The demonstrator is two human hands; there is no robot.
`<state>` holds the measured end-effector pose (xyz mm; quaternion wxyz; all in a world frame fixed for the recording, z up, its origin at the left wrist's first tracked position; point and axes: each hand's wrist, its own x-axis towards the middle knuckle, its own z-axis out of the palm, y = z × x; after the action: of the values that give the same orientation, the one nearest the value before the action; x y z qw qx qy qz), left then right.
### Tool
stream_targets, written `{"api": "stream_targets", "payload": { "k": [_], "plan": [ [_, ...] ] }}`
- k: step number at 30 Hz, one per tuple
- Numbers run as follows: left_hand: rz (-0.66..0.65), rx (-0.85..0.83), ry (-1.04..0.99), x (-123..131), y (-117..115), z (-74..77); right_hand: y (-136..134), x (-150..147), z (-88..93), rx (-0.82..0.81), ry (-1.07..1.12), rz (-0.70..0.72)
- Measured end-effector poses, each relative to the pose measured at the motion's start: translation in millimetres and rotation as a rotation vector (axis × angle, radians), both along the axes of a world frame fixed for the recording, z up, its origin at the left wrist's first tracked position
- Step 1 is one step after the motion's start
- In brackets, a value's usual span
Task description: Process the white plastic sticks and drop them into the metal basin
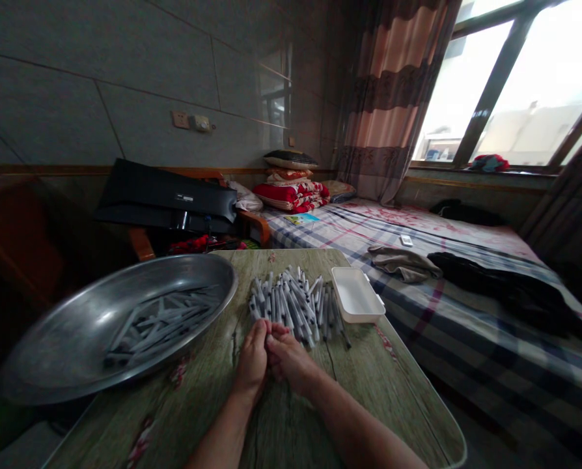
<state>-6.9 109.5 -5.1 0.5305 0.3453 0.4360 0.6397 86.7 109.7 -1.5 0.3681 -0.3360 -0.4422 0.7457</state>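
Note:
My left hand (253, 355) and my right hand (291, 358) meet over the table, fingers curled and pressed together at the tips. Whatever they hold, if anything, is hidden by the fingers. Just beyond them lies a heap of pens (291, 303), with whitish translucent barrels and dark ends. To the left, a wide metal basin (76, 326) holds several more pens (164, 319) lying loose. A white rectangular plastic box (358, 296) without a lid stands at the right of the heap, with nothing visible inside.
The wood-patterned table (369, 397) has a rounded near-right corner. A bed (418, 312) with a checked sheet adjoins on the right, bearing dark clothes (506, 286). A black monitor (168, 195) leans behind the basin. Folded red bedding (291, 192) is stacked at the back.

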Motion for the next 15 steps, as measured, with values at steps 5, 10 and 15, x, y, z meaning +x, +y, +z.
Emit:
{"api": "stream_targets", "payload": {
  "k": [5,10,15],
  "plan": [
    [0.019,0.03,0.063,0.6,-0.5,0.0,0.3,-0.2,-0.4,0.002,-0.001,0.03],
    [0.016,0.03,0.106,-0.8,0.1,-2.5,2.5,1.7,-2.2,-0.008,0.022,0.069],
    [0.022,0.027,0.027,-3.6,1.7,0.0,5.5,5.5,-2.4,-0.182,0.098,0.152]
  ]
}}
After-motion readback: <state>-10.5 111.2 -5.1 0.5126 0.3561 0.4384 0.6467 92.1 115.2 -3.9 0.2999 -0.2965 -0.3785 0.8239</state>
